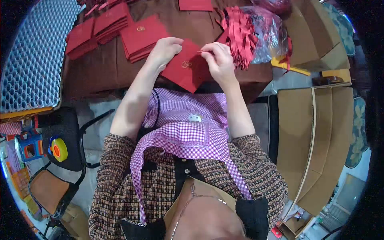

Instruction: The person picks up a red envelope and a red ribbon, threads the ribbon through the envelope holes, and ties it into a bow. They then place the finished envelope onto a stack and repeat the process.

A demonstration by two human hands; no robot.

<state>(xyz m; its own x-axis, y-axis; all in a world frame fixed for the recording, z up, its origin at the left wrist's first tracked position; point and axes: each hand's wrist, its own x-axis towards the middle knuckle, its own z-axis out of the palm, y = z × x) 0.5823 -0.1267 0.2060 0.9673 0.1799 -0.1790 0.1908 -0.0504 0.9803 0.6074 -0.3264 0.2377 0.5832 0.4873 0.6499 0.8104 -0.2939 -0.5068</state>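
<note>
A flat red card piece (182, 74) with a gold emblem is held tilted at the table's front edge, one corner pointing down toward the apron. My left hand (166, 52) is closed on its upper left edge, fingers bent over it. At the upper right edge, my right hand (220, 62) pinches something thin and small, which I cannot make out. Right behind that hand lies a bundle of red ribbons (239, 34). A stack of similar red pieces (144, 36) with a gold emblem lies just beyond my left hand.
More red stacks (110, 24) lie on the brown-covered table (98, 76). Clear plastic wrap (266, 38) sits beside the ribbons. Open cardboard boxes (296, 132) stand at the right. At the left are a honeycomb-patterned tray (36, 56) and a chair (60, 136) with a yellow tape roll (59, 149).
</note>
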